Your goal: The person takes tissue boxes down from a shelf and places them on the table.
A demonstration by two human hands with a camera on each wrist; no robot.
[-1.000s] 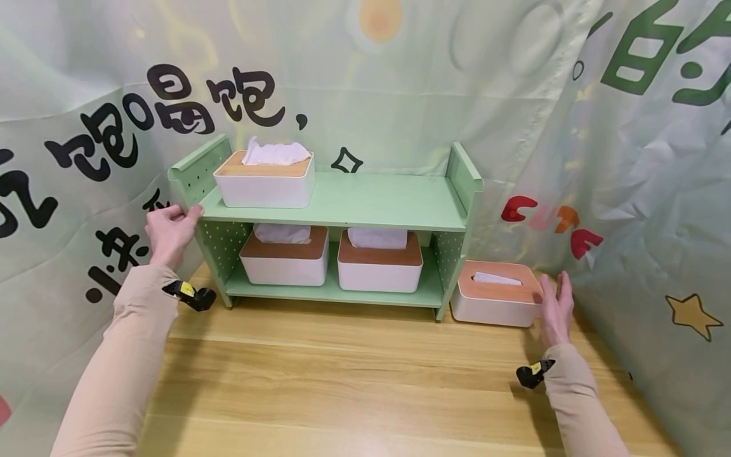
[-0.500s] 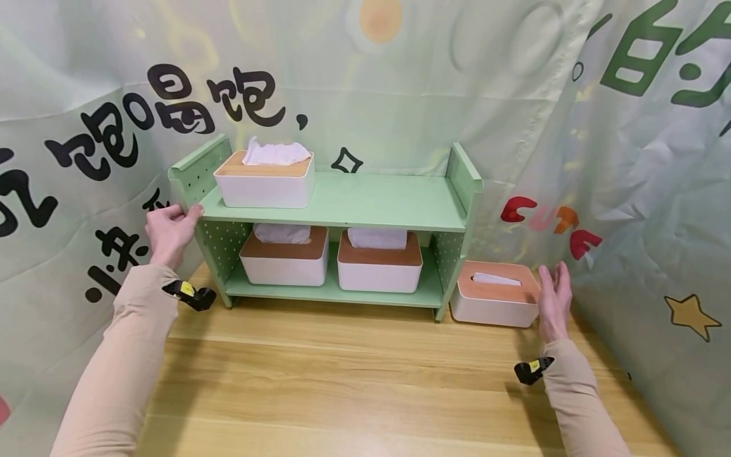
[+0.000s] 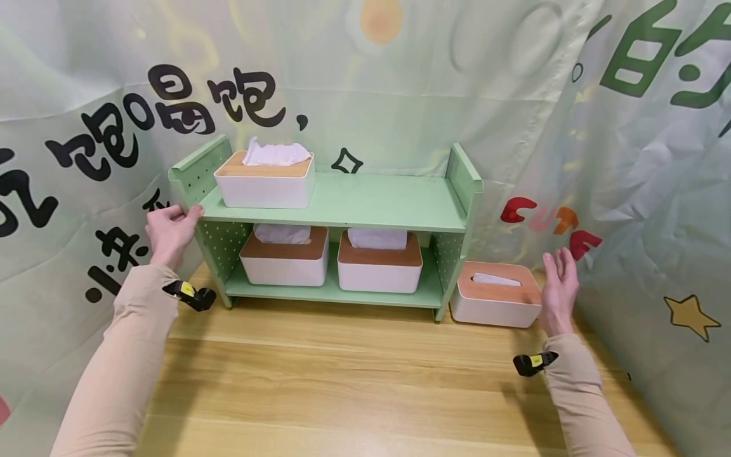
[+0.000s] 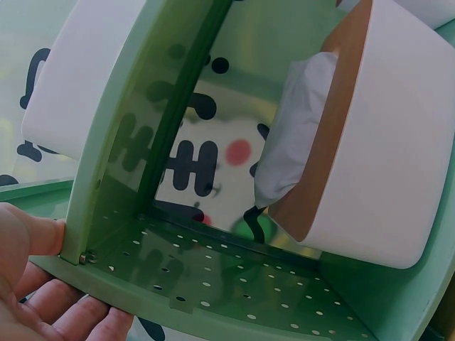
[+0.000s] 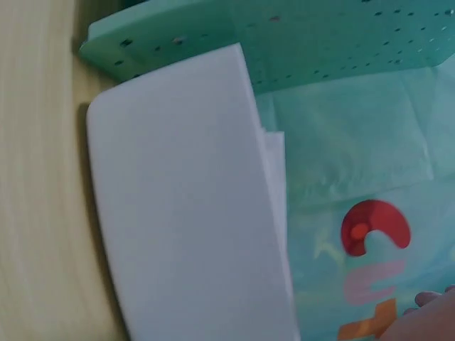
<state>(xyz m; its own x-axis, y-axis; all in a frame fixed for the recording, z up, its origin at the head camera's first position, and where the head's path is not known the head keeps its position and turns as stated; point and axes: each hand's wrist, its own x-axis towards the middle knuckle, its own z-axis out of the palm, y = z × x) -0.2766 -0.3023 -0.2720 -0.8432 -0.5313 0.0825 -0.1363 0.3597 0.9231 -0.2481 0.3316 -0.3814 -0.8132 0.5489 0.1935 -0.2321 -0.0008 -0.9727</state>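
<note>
In the head view a green two-tier shelf point(image 3: 342, 200) stands against the cloth. My left hand point(image 3: 170, 235) grips its left side panel; in the left wrist view that hand point(image 4: 50, 284) has thumb and fingers around the panel's edge. Beside the shelf's right side, a white tissue box with a wooden lid point(image 3: 497, 311) sits on the table. My right hand point(image 3: 559, 289) is raised just right of that box, fingers extended, holding nothing. In the right wrist view the box point(image 5: 185, 206) is large, with only part of my right hand point(image 5: 426, 320) at the corner.
One tissue box point(image 3: 265, 190) is on the upper shelf at left, and two more, left point(image 3: 283, 270) and right point(image 3: 379, 276), are on the lower shelf. A wooden table point(image 3: 342, 381) extends in front. Printed cloth point(image 3: 388, 114) hangs behind and at both sides.
My right hand has risen a little and moved slightly away from the box on the table. My left hand, the shelf and its boxes have stayed in place.
</note>
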